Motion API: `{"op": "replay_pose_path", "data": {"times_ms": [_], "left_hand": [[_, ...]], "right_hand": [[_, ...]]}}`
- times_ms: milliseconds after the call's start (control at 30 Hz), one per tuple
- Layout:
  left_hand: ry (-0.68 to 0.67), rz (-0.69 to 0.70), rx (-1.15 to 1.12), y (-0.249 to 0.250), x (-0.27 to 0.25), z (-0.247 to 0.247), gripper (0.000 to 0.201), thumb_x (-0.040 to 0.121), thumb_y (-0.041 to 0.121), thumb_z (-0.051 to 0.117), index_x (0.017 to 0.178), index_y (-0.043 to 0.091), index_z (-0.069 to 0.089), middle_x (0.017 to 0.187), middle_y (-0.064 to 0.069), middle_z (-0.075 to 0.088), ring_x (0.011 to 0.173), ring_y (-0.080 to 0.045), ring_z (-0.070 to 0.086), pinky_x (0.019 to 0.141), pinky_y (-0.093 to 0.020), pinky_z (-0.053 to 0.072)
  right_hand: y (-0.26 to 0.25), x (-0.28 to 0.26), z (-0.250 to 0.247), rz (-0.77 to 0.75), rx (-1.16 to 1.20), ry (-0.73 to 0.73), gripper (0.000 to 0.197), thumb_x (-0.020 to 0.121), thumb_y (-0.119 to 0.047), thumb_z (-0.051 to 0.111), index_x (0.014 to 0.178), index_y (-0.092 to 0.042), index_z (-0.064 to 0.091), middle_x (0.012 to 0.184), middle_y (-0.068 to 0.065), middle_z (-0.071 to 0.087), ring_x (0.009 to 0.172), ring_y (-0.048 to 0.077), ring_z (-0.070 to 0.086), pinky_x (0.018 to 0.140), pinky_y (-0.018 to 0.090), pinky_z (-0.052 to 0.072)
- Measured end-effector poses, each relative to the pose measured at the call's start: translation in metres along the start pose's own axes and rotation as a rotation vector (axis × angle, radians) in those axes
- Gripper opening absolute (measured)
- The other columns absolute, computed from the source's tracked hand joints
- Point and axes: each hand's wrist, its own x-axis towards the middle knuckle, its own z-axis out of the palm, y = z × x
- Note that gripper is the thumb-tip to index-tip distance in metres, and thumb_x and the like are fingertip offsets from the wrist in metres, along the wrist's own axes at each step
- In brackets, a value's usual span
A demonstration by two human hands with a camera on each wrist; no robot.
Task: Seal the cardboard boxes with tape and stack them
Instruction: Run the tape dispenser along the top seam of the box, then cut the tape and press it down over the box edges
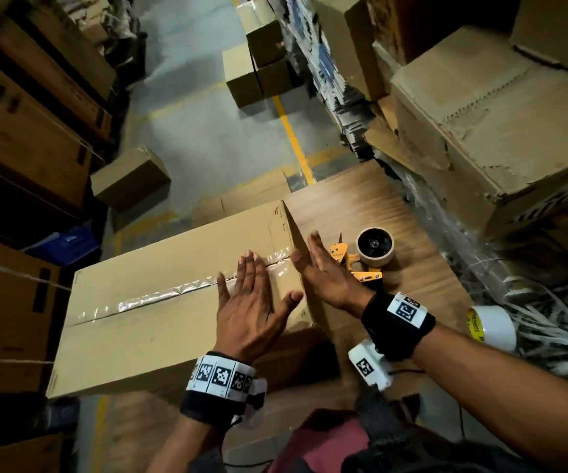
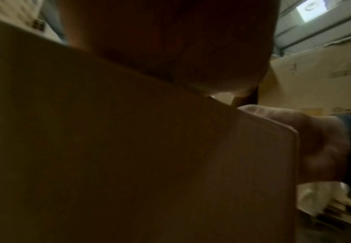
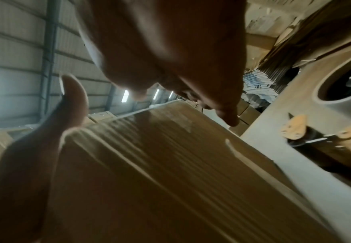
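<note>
Box: the cardboard box (image 1: 159,302) lies on the desk (image 1: 395,213), its left part overhanging the edge, tape (image 1: 159,297) along the top seam.
Left hand (image 1: 251,302): we press flat, fingers straight, on the top.
Right hand (image 1: 323,268): fingers straight against the end face, holding nothing.
Handling: we judge it stiff, bulky and slick on the tape; take it by both ends.
Nearby: tape dispenser (image 1: 366,257).

black wristbands (image 1: 396,327) with white coded marker blocks, maroon clothing (image 1: 323,448)
</note>
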Motion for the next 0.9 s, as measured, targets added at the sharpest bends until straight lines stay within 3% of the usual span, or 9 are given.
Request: {"op": "replay_pose_path", "data": {"times_ms": [100,200,267,400,467,500,567,700,900], "left_hand": [[-0.031,-0.033,0.003,-0.014,-0.003,0.002,0.121,0.071,0.095,-0.021,0.166,0.020,-0.010,0.171,0.003,-0.024,0.156,-0.011,-0.023,0.127,-0.051,-0.014],[-0.044,-0.026,0.013,-0.016,-0.003,0.005,0.121,0.073,0.097,-0.015,0.165,0.020,-0.014,0.170,0.003,-0.026,0.156,-0.012,-0.023,0.127,-0.054,-0.013],[-0.033,-0.026,0.006,-0.016,-0.005,0.004,0.122,0.070,0.098,-0.017,0.164,0.020,-0.017,0.169,0.003,-0.028,0.156,-0.012,-0.025,0.126,-0.055,-0.013],[0.022,-0.068,-0.028,-0.026,-0.024,0.002,0.124,0.068,0.098,-0.021,0.163,0.019,-0.019,0.168,0.002,-0.031,0.155,-0.013,-0.028,0.126,-0.051,-0.017],[-0.001,-0.095,-0.023,-0.033,-0.032,0.005,0.125,0.067,0.098,-0.023,0.164,0.019,-0.017,0.169,0.002,-0.029,0.155,-0.013,-0.029,0.126,-0.052,-0.016],[-0.016,-0.098,-0.023,-0.036,-0.034,0.007,0.127,0.066,0.098,-0.024,0.165,0.019,-0.015,0.169,0.003,-0.028,0.155,-0.012,-0.029,0.126,-0.053,-0.016],[-0.029,-0.098,-0.020,-0.040,-0.034,0.010,0.129,0.066,0.099,-0.023,0.166,0.018,-0.011,0.171,0.003,-0.023,0.155,-0.012,-0.028,0.125,-0.055,-0.016],[-0.015,-0.101,-0.047,-0.039,-0.031,0.008,0.133,0.064,0.099,-0.022,0.167,0.017,-0.005,0.173,0.003,-0.015,0.158,-0.011,-0.020,0.123,-0.059,-0.017],[0.031,-0.217,-0.114,-0.082,-0.036,0.004,0.134,0.063,0.100,-0.023,0.167,0.016,-0.006,0.174,0.002,-0.014,0.158,-0.011,-0.017,0.124,-0.058,-0.016]], "right_hand": [[-0.006,0.011,0.009,0.039,-0.051,0.056,0.090,0.099,-0.073,0.036,0.166,-0.023,0.002,0.173,-0.004,-0.002,0.158,0.014,0.008,0.129,0.039,0.011],[-0.005,0.016,0.022,0.060,0.007,0.075,0.086,0.089,-0.077,0.036,0.160,-0.030,0.025,0.163,0.003,0.039,0.147,0.026,0.041,0.121,0.048,0.035],[-0.009,0.016,0.019,0.030,-0.005,0.086,0.076,0.084,-0.075,0.036,0.148,-0.034,0.041,0.149,0.000,0.056,0.134,0.025,0.054,0.114,0.048,0.042],[-0.031,0.012,0.005,0.034,0.060,0.110,0.061,0.100,-0.062,0.049,0.150,-0.027,0.042,0.134,-0.016,0.047,0.124,0.010,0.046,0.111,0.035,0.037],[-0.032,0.016,0.002,0.052,0.055,0.118,0.054,0.093,-0.066,0.058,0.137,-0.035,0.052,0.130,-0.021,0.053,0.120,0.009,0.053,0.111,0.042,0.044],[-0.028,0.021,0.001,0.063,0.036,0.116,0.050,0.087,-0.069,0.061,0.127,-0.039,0.056,0.128,-0.021,0.062,0.118,0.011,0.061,0.108,0.046,0.049],[-0.015,0.032,-0.002,0.049,-0.061,0.071,0.051,0.085,-0.070,0.060,0.125,-0.039,0.061,0.121,-0.014,0.072,0.114,0.015,0.068,0.102,0.049,0.054],[-0.036,0.033,-0.007,0.019,-0.289,0.021,0.042,0.101,-0.053,0.053,0.132,-0.025,0.062,0.126,-0.005,0.071,0.115,0.019,0.066,0.100,0.043,0.053],[-0.028,0.050,-0.035,-0.039,-0.269,-0.018,0.057,0.088,-0.066,0.057,0.127,-0.026,0.066,0.120,-0.008,0.075,0.111,0.015,0.070,0.099,0.050,0.056]]}}
